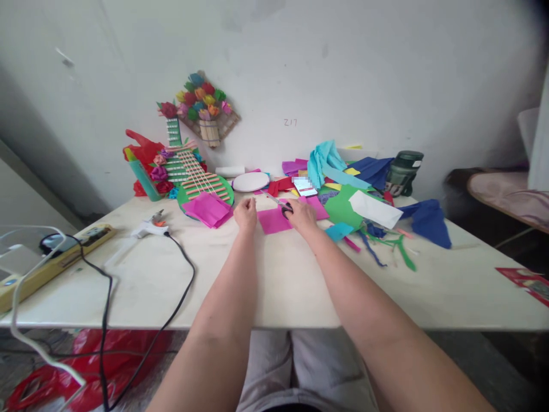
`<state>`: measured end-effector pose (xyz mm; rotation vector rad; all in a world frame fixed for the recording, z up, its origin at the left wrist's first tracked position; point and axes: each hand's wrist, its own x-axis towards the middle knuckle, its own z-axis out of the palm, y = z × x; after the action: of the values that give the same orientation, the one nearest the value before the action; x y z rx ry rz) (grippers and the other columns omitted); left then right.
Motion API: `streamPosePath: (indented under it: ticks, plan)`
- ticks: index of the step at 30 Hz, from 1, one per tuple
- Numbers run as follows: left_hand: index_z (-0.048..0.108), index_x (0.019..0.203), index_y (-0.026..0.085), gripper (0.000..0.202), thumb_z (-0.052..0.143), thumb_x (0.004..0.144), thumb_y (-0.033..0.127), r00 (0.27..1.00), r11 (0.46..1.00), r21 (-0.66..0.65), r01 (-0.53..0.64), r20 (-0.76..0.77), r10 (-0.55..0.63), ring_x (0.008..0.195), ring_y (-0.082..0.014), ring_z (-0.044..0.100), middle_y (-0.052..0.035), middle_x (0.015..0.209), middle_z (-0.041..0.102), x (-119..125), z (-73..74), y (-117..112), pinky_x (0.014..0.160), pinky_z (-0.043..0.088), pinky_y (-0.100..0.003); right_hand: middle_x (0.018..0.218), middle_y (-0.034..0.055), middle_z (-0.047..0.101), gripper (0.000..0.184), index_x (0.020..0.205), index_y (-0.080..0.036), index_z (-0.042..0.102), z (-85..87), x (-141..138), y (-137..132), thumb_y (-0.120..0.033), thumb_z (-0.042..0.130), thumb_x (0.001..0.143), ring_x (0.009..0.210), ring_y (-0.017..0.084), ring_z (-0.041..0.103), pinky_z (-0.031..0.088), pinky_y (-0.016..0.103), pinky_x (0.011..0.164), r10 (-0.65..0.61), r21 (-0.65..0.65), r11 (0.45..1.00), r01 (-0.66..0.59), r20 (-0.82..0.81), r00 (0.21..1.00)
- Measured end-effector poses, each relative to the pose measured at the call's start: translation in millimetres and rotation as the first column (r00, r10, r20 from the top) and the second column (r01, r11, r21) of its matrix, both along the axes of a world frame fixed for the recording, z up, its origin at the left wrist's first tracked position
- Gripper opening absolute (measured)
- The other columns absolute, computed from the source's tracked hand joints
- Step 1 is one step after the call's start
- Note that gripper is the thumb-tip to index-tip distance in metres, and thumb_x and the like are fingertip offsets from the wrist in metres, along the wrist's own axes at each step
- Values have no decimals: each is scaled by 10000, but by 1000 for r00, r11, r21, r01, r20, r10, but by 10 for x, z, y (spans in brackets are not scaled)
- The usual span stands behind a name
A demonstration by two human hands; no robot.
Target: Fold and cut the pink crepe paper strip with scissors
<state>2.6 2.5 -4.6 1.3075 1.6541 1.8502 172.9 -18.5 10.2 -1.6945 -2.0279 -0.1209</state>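
My right hand point(302, 216) has its fingers in the dark handles of a pair of scissors point(286, 210), whose blades point away to the left. Under the scissors a magenta paper piece point(274, 221) lies flat on the table. My left hand point(246, 214) is closed in a pinch just left of that paper; anything between its fingers is too small to make out. Left of it, a stack of magenta paper point(209, 209) rests against a green guitar-shaped craft point(227, 191) with wooden sticks and paper flowers.
Coloured paper scraps point(346, 206), a phone point(304, 186) and a dark green bottle point(403, 173) crowd the right back. At left are a glue gun point(150, 229) with its black cord, a power strip point(92, 236) and a teal glue bottle point(143, 176). A white oval point(251, 182) lies near the wall.
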Motion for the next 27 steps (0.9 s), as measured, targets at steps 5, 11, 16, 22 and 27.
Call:
streamPosePath:
  ticks: [5,11,16,22,27]
  plan:
    - [649,730,134,444,595,690,573,894,966,60,253,367,-257,510,-103,498,-78,703,655,24,24,-21,458,322,-219,1183,40,596,399,1219,-264,533,-33,-24,7,-298,498,823,995,227,564,419,316,770,105,54,993,-105,7,994]
    - [636,695,134,442,732,551,540,753,896,56,440,522,-402,539,-78,515,-69,730,649,31,24,-57,453,324,-186,1183,52,585,399,1220,-248,527,-39,-45,-18,-300,508,825,1002,224,554,409,308,765,162,82,983,-165,37,986]
    - [589,618,138,375,777,508,444,769,894,31,448,496,-403,509,-74,506,-42,645,623,-8,-50,-11,453,328,-186,1172,71,572,442,1243,-238,501,13,-55,-77,-317,534,810,1040,233,523,401,303,742,189,90,976,-197,93,978]
    - [576,623,142,352,773,496,404,749,900,68,431,530,-398,507,-94,529,-23,590,600,-2,-28,-35,446,319,-192,1168,77,558,455,1259,-240,483,30,-52,-97,-313,532,812,1043,231,509,395,299,738,183,89,977,-192,100,978]
    - [577,658,140,364,749,517,429,747,938,158,308,570,-341,519,-85,534,-13,606,596,-19,13,-63,466,355,-186,1175,64,556,467,1253,-250,491,1,-24,-71,-320,552,796,1038,225,513,409,302,747,179,99,978,-185,67,982]
